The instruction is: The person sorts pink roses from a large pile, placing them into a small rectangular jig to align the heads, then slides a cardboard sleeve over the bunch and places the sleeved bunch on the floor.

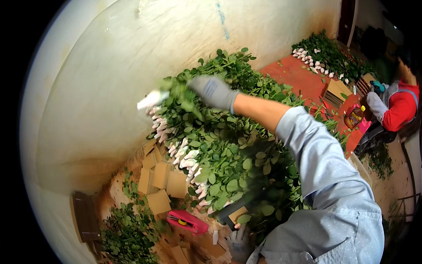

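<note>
My right hand (211, 90), in a grey work glove, reaches across a large heap of leafy rose stems (230, 145). It is blurred and closed around the leafy stem of a rose whose bud is in a white sleeve (153, 100). Below that bud runs a line of other sleeved rose heads (188, 161) along the heap's left edge. My left hand (239, 242), gloved too, is low in the picture beside a black stand (227, 216) with a piece of cardboard (238, 214). A small pinkish bud shows at its fingertips; whether it grips anything is unclear.
Cardboard pieces (158, 184), a pink stapler-like tool (188, 221) and loose foliage (127, 231) lie left of the stand. A pale wall (99, 99) rises behind. At right, a co-worker in red (400, 110) is by a red tabletop (283, 71) with more roses and a bottle (354, 117).
</note>
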The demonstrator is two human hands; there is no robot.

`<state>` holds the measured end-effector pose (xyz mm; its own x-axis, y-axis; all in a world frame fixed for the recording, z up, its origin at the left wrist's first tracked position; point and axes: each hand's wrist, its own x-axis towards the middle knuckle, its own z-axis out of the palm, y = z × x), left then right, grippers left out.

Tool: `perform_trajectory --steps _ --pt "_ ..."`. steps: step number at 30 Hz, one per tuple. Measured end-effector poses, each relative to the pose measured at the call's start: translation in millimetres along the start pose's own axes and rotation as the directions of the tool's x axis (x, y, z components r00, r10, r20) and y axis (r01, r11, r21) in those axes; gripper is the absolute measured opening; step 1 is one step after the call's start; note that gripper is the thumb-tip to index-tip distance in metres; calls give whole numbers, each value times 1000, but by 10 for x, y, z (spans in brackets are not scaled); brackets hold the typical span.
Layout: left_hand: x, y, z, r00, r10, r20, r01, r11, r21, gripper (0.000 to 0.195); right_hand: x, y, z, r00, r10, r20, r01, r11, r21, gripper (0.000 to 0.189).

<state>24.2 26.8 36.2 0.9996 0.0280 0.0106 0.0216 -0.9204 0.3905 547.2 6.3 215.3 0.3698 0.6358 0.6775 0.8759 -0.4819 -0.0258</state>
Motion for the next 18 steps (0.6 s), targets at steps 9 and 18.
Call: perform_trajectory --steps 9,18 --pt "23 28 -51 982 77 -173 -73 997 33 33 -19 -241 -1955 961 -247 -124 187 911 -368 34" --pt "-120 37 16 989 -12 -148 4 998 -59 39 -1718 -1544 -2031 836 -282 471 394 906 -157 18"
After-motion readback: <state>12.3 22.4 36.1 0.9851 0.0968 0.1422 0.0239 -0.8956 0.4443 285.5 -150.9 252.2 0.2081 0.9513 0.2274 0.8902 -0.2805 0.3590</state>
